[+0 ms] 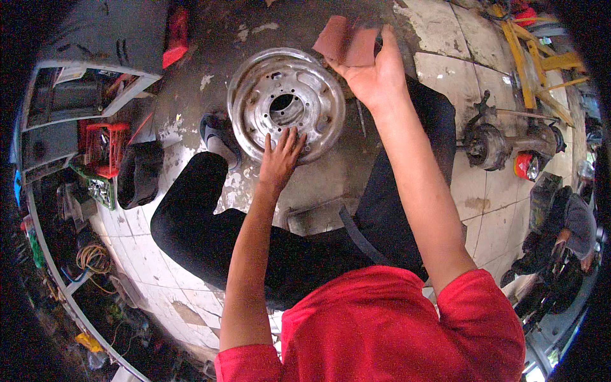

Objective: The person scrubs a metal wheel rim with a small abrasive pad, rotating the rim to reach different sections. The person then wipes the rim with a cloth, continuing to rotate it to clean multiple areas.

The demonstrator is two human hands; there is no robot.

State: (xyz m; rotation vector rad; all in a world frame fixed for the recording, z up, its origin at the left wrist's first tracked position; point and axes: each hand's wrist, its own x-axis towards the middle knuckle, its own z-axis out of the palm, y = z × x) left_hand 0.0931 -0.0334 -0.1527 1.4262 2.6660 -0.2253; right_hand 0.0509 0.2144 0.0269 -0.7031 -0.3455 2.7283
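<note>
A bare metal wheel rim (pixel 256 105), silver with worn grey patches, lies flat on the floor in front of me. It has a centre hole ringed by several small holes. My left hand (pixel 281 159) rests on its near edge, fingers spread and flat. Up and to the right of the rim, my right hand (pixel 378 77) is raised off it, palm up. A creased reddish-brown sheet of sandpaper (pixel 347 42) lies across its fingers, with the thumb at the sheet's right side.
A rusty axle part (pixel 503 145) and a red can (pixel 526 167) lie right on the tiled floor (pixel 439 32). Yellow stands (pixel 527 63) are beyond them. Left are a grey cabinet (pixel 102 38), a red crate (pixel 105 149) and a coiled hose (pixel 93 258). A person (pixel 576 226) sits far right.
</note>
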